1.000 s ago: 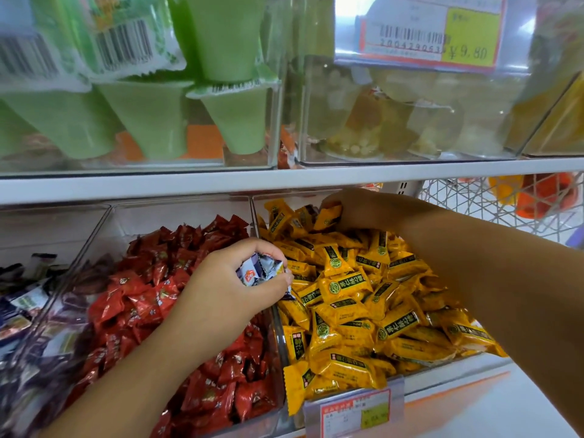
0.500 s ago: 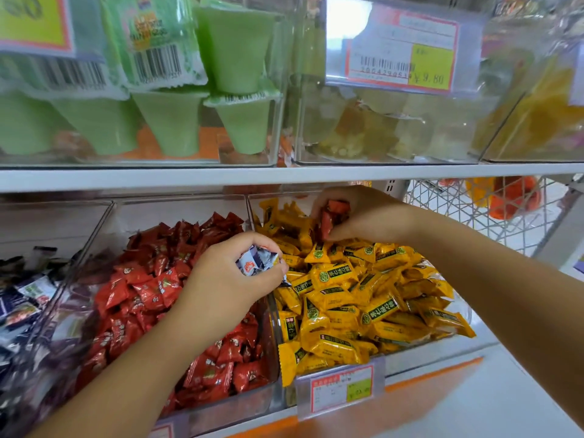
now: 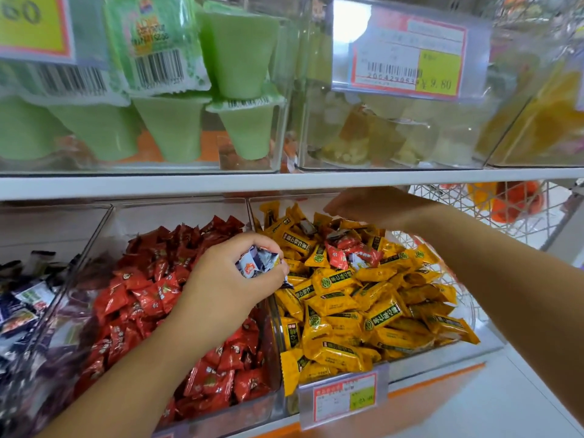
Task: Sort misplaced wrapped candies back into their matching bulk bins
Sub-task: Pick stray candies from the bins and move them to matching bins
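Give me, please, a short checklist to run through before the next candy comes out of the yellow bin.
1. Grip of left hand on blue-white candies: ok.
2. Exposed red strays on top in the yellow bin: ok.
3. Whether right hand is free to pick: cannot tell, blurred.
4. Open red bin right beside it: ok.
5. Whether yellow bin is fully sorted: not ok.

A shop: clear bulk bins [image 3: 275, 314] of wrapped candies on white shelves [image 3: 221, 181], barcoded price tags [image 3: 399, 58] clipped on.
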The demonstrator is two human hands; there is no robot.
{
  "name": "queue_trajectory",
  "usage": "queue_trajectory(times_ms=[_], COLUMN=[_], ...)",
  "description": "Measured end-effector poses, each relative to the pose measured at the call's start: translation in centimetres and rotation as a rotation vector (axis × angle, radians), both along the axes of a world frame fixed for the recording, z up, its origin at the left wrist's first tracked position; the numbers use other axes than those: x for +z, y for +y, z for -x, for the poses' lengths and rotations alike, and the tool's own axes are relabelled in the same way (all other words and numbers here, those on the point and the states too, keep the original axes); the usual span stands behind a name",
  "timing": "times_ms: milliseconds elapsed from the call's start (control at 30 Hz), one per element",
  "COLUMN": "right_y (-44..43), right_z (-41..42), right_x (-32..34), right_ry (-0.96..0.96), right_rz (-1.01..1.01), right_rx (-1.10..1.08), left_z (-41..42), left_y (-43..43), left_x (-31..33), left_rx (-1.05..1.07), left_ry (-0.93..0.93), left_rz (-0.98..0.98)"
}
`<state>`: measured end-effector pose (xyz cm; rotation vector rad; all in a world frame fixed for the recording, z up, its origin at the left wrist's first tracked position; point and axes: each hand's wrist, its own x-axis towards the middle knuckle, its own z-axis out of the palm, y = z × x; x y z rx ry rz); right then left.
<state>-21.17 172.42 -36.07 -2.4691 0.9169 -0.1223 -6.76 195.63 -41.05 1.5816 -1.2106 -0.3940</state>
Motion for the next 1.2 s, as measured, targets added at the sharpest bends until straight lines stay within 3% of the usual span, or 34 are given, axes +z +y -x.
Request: queue_trajectory(times_ms=[167, 300, 467, 600, 833, 1033, 1200], right_y=[-0.4, -1.0, -0.9, 0.0, 4.2, 7.1, 8.2], right_z=[-2.8, -4.1, -3.8, -2.3, 0.2, 1.5, 2.0], right_x=[-2.0, -2.8, -2.9, -1.5, 1.2, 0.5, -0.9], right_ry=[0.163, 0.271, 0.071, -0.059, -0.112, -0.271, -0.344], right_rz=[-0.172, -0.061, -0.011, -0.095, -0.071, 0.162, 0.160], right_rx=[0.029, 0.041, 0.031, 0.031, 0.049, -0.136, -0.175], left_z=[-0.1, -0.1, -0.3, -0.2, 0.3, 0.4, 1.0], left_y=[-0.2, -0.3, -0.5, -0.3, 0.1, 0.6, 1.2], left_x=[-0.1, -0.2, -0.3, -0.2, 0.3, 0.9, 1.1], left_rx=[0.000, -0.006, -0.002, -0.001, 0.026, 0.085, 0.081], left_ry=[-0.017, -0.010, -0.001, -0.011, -0.011, 0.116, 0.119], left_rz=[-0.012, -0.025, -0.017, -0.022, -0.008, 0.012, 0.004])
